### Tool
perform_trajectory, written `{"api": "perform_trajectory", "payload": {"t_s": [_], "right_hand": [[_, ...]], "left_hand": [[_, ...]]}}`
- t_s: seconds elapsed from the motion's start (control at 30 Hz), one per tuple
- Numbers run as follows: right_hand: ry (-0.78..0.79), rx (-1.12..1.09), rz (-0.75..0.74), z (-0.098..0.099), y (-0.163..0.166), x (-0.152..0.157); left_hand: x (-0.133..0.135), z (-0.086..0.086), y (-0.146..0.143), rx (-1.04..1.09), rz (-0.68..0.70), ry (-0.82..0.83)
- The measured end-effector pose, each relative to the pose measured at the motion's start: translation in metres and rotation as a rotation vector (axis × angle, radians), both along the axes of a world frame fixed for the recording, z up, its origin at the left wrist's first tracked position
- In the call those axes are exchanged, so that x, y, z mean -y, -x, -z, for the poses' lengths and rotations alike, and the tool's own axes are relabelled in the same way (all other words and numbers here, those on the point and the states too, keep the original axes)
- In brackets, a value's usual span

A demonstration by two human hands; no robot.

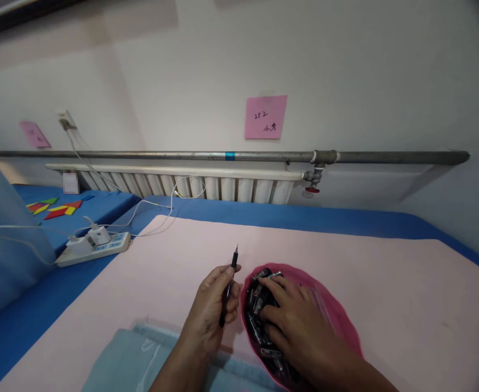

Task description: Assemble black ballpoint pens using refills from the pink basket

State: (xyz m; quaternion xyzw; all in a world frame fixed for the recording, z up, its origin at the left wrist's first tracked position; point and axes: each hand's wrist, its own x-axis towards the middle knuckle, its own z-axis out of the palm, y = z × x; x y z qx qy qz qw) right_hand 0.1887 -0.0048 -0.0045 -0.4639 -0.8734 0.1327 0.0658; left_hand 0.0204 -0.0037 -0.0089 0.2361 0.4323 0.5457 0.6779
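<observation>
My left hand (215, 305) is closed around a slim black pen (228, 294), held nearly upright with its pointed metal tip facing up. To the right stands a pink basket (337, 310) with a wavy rim. Inside lie several small dark pieces with shiny clips, which look like pen caps (256, 326). My right hand (292, 318) reaches into this basket from the right, its fingers apart and touching the dark pieces. The fingertips are partly hidden among them, and no piece is seen gripped there.
Light blue folded cloth (121, 359) lies at the near edge of the pink table cover (174, 256). A white power strip (112, 247) with plugged-in chargers and cables sits at left, near coloured flat shapes (63, 209). Behind the table are a radiator (223, 188) and pipe (174, 155).
</observation>
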Motion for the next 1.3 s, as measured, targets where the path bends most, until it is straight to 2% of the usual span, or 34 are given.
{"api": "perform_trajectory", "payload": {"t_s": [0.17, 0.27, 0.37, 0.5, 0.57, 0.63, 0.73, 0.9, 1.1, 1.3], "right_hand": [[-0.002, -0.018, -0.011, 0.005, 0.003, 0.002], [-0.005, -0.132, -0.016, 0.001, 0.003, 0.002], [0.063, -0.452, 0.053, -0.009, -0.001, -0.001], [0.358, -0.99, 0.294, -0.022, -0.013, -0.007], [0.47, -1.166, 0.398, -0.026, -0.02, -0.009], [0.556, -1.262, 0.425, -0.028, -0.025, -0.01], [0.608, -1.292, 0.408, -0.031, -0.029, -0.011], [0.54, -1.253, 0.397, -0.033, -0.031, -0.011], [0.485, -1.261, 0.361, -0.034, -0.033, -0.013], [0.519, -1.237, 0.338, -0.036, -0.034, -0.011]], "left_hand": [[0.0, 0.0, 0.0, -0.005, 0.004, -0.012], [0.0, -0.001, 0.0, -0.018, 0.0, -0.007], [0.001, -0.003, -0.001, -0.035, 0.016, -0.016], [0.004, -0.002, -0.006, -0.091, 0.105, -0.076], [0.007, -0.002, -0.011, -0.102, 0.17, -0.08], [0.009, -0.001, -0.015, -0.096, 0.229, -0.067], [0.012, 0.0, -0.02, -0.106, 0.283, -0.054], [0.013, 0.0, -0.024, -0.195, 0.315, -0.029], [0.012, 0.004, -0.024, -0.241, 0.328, -0.113], [0.011, 0.015, -0.024, -0.22, 0.325, -0.163]]}}
